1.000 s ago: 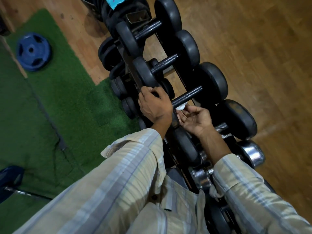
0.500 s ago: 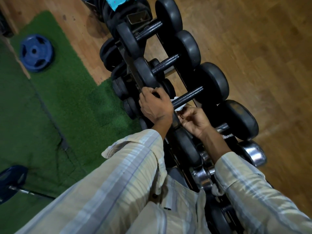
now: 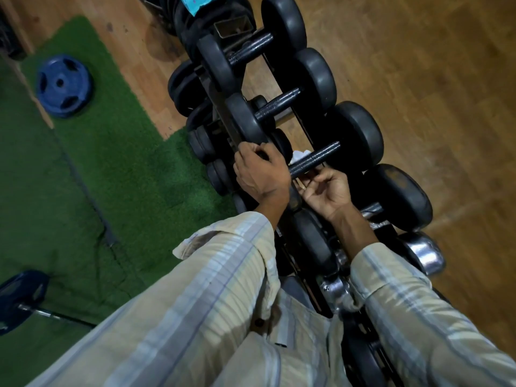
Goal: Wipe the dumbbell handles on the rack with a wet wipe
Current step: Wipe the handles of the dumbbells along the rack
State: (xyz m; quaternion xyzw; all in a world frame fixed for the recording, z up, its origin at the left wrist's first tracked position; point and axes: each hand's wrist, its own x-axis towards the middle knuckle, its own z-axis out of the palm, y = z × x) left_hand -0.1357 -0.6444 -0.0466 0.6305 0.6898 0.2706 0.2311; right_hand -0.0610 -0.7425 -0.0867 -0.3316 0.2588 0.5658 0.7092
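Dumbbell handle (image 3: 314,158) in play is the third one along the rack (image 3: 220,104), a dark knurled bar running between two fat black rubber heads. A scrap of white wet wipe (image 3: 299,156) peeks out right where that bar meets the near head, just past the left hand.

Left hand (image 3: 261,174) has its grip curled tight around the near end of that dumbbell, seemingly steadying it. Right hand (image 3: 325,191) sits just under the bar, fingers curled in, maybe pinching the tail of the wipe, but honestly I can't tell whether that grip has hold of anything; it's too dark down there.

Handling-wise: these are heavy lumps that won't shift on the rack, so no need to lift anything. The knurling looks rough, so I'd guess a thin soggy wipe will snag and tear if dragged hard. Best bet is wrapping it round the bar and twisting while sliding toward the far head.

Off to the rack's left there's a green turf mat (image 3: 97,177) with a blue weight plate (image 3: 63,86) lying on it.
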